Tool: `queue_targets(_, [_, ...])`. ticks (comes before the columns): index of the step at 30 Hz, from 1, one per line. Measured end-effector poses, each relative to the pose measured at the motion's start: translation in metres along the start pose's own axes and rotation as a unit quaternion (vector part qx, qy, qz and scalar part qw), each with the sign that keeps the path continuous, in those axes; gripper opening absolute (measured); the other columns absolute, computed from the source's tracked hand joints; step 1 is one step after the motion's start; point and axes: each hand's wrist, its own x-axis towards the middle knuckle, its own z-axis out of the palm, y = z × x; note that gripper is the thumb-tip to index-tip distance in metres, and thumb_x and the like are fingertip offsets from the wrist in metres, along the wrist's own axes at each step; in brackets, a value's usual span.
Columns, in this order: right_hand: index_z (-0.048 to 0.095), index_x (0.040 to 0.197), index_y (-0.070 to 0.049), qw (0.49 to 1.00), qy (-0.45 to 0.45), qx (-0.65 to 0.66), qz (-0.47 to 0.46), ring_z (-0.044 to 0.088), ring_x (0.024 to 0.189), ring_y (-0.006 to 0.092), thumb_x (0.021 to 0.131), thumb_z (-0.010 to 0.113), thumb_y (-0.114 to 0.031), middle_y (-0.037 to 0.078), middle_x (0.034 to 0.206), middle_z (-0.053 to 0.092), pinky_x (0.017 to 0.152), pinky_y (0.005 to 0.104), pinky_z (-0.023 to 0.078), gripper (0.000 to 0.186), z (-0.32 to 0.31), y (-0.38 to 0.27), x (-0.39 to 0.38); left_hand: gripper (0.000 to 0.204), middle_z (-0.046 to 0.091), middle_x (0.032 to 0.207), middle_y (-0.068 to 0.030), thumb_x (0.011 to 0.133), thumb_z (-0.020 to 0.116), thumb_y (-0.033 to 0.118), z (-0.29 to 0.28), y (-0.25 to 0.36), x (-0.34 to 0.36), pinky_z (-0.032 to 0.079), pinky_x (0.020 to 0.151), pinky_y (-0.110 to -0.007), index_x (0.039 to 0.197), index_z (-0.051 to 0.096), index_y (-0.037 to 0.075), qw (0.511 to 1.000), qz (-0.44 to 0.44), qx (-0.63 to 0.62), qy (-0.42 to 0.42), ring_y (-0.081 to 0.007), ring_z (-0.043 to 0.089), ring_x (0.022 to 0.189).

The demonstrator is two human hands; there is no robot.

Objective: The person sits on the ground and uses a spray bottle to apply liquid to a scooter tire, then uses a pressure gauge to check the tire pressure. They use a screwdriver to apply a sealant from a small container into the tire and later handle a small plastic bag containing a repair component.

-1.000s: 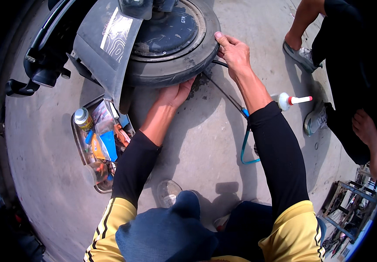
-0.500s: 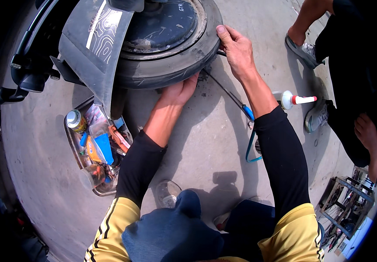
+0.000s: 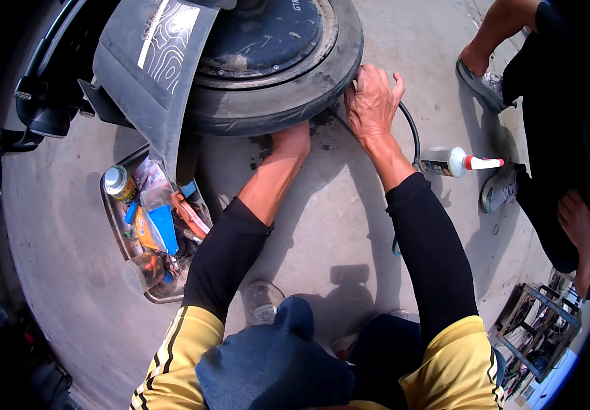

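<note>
Reaching up from the lower edge of the head view, two bare forearms in black undersleeves and yellow, black-striped outer sleeves meet a worn black rubber tyre (image 3: 268,113) at the upper middle. The tyre encircles a scuffed, round, dark hub cover (image 3: 261,44), and a dark grey plastic fender (image 3: 138,82) with a white contour-line pattern overlaps its left side. The left hand (image 3: 291,140) goes beneath the tyre's near edge, its fingers hidden, so I cannot tell whether its grip is clenched or released. The right hand (image 3: 371,102) is at the tyre's right edge, back upward, most fingers bent; what its grip grasps, if anything, cannot be told. A curved black hose (image 3: 414,130) runs down from beside this hand toward a white plastic bottle (image 3: 453,162) with a red-and-white nozzle, lying on the grey concrete floor (image 3: 322,225). Left of the left forearm, a metal-rimmed tray (image 3: 119,236) holds a silver-topped can (image 3: 120,183), a blue-and-yellow packet (image 3: 160,229) and a clear plastic jar (image 3: 146,272). At right stands another person in dark clothing and grey shoes.
</note>
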Motion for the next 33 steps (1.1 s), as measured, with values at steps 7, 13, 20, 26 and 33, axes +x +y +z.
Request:
queue_targets(7, [0.073, 0.104, -0.011, 0.999, 0.041, 0.028, 0.007, 0.065, 0.104, 0.0263, 0.088, 0.073, -0.013, 0.002, 0.100, 0.067, 0.115, 0.0571, 0.033, 0.016, 0.022, 0.016, 0.008, 0.044, 0.053, 0.155, -0.0186, 0.112, 0.052, 0.021, -0.029, -0.010, -0.005, 0.040, 0.119, -0.051, 0.151, 0.054, 0.003, 0.666, 0.237, 0.699, -0.108, -0.0361, 0.049, 0.142])
queue_targets(13, [0.065, 0.130, -0.008, 0.998, -0.006, -0.042, -0.044, 0.056, 0.127, 0.0306, 0.090, 0.075, -0.034, 0.009, 0.127, 0.061, 0.121, 0.0671, 0.023, 0.049, 0.019, 0.011, 0.007, 0.046, 0.050, 0.157, -0.0258, 0.113, 0.047, 0.022, -0.029, -0.031, 0.000, 0.037, 0.121, -0.054, 0.152, 0.054, -0.002, 0.604, 0.276, 0.740, -0.108, -0.0424, 0.046, 0.144])
queue_targets(20, [0.051, 0.149, -0.005, 0.986, -0.077, -0.100, -0.104, 0.049, 0.140, 0.0331, 0.084, 0.079, -0.056, 0.013, 0.142, 0.054, 0.125, 0.0731, 0.013, 0.088, 0.005, 0.020, 0.013, 0.051, 0.048, 0.162, -0.0203, 0.114, 0.047, 0.031, -0.012, -0.024, -0.001, 0.037, 0.123, -0.050, 0.156, 0.050, 0.003, 0.761, 0.163, 0.609, -0.156, -0.0353, 0.044, 0.149])
queue_targets(26, [0.053, 0.147, -0.008, 0.982, -0.113, -0.119, -0.094, 0.050, 0.138, 0.0325, 0.083, 0.079, -0.055, 0.011, 0.138, 0.056, 0.125, 0.0707, 0.016, 0.083, 0.008, 0.022, 0.022, 0.048, 0.056, 0.157, -0.0176, 0.113, 0.052, 0.030, -0.002, -0.023, -0.005, 0.042, 0.119, -0.049, 0.155, 0.054, 0.006, 0.807, 0.179, 0.549, -0.124, -0.0350, 0.050, 0.145])
queue_targets(33, [0.057, 0.142, -0.008, 0.983, -0.083, -0.123, -0.110, 0.053, 0.131, 0.0335, 0.081, 0.080, -0.054, 0.012, 0.131, 0.058, 0.122, 0.0665, 0.023, 0.080, 0.008, 0.027, 0.020, 0.053, 0.051, 0.161, -0.0189, 0.114, 0.048, 0.036, -0.006, -0.074, -0.003, 0.043, 0.119, -0.050, 0.157, 0.049, 0.005, 0.512, 0.248, 0.821, -0.048, -0.0349, 0.048, 0.147])
